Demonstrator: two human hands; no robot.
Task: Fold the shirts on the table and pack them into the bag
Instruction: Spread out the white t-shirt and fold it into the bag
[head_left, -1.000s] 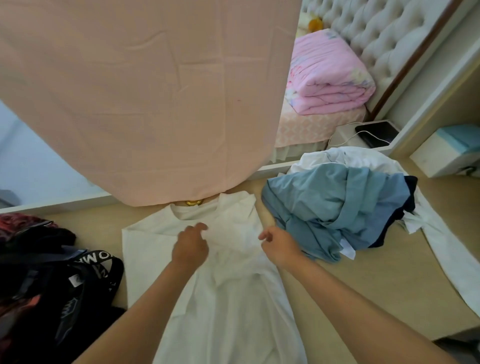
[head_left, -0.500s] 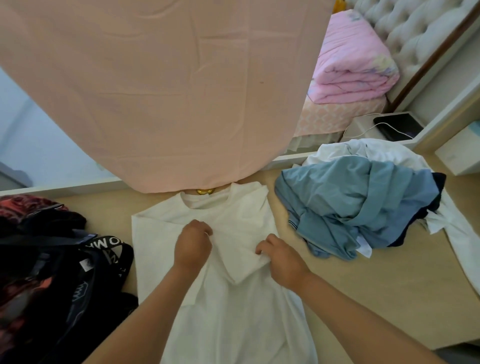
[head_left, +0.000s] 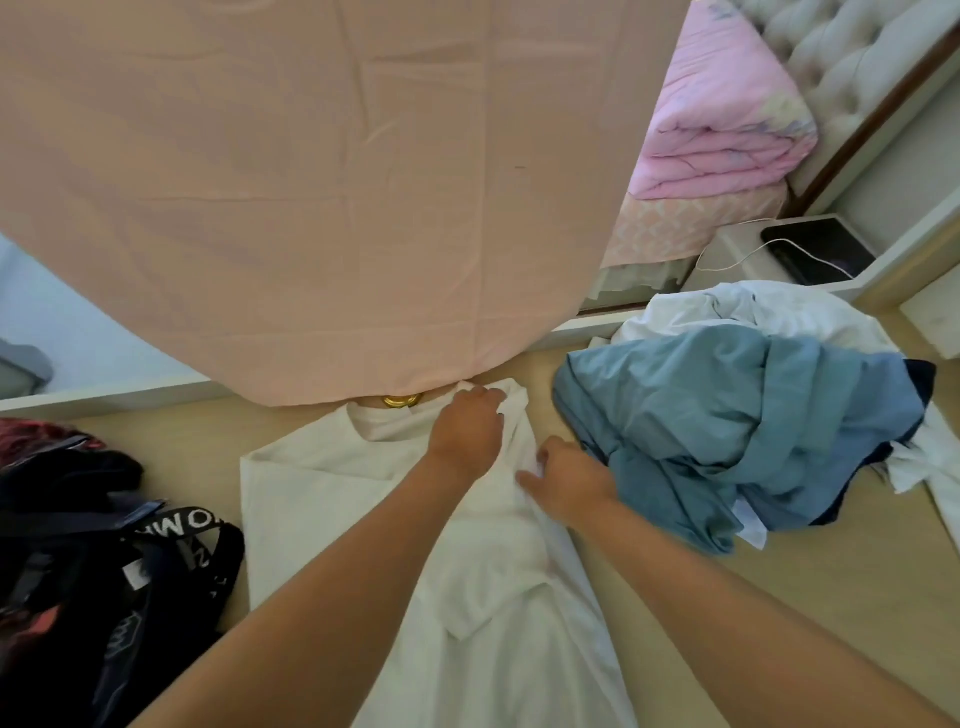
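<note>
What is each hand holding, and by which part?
Left hand grips the white shirt at its folded-in shoulder, at the top edge. Right hand lies on the shirt's folded side edge; a pinch there cannot be told.

1. Bright soft daylight, even, shadows faint, source unclear
2. Black bag (head_left: 104, 571) at left underexposed, detail lost
3. Wide-angle bending at frame edges
4. Slightly soft overall, bottom edge blurriest
</note>
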